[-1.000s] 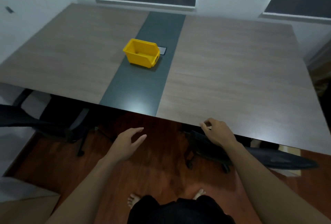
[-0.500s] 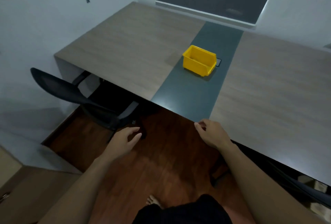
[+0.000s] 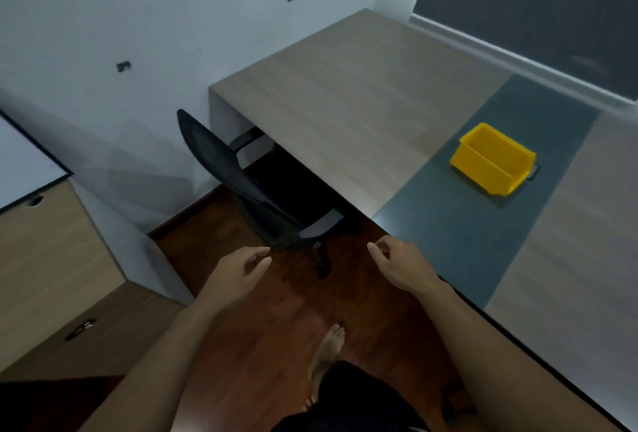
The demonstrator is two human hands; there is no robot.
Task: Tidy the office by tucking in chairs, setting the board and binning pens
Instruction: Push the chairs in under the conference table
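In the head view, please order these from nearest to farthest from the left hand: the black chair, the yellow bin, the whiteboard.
From the left hand:
1. Black chair, just ahead, its back nearly at the fingertips.
2. Whiteboard, far left, on the cabinet.
3. Yellow bin, far right, on the table's dark strip.

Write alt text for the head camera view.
Two empty open hands, left and right, reach toward a black office chair standing partly under a wooden table. A yellow bin sits on the table's grey centre strip.

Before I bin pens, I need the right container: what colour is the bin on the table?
Yellow; the bin shows clearly in the head view.
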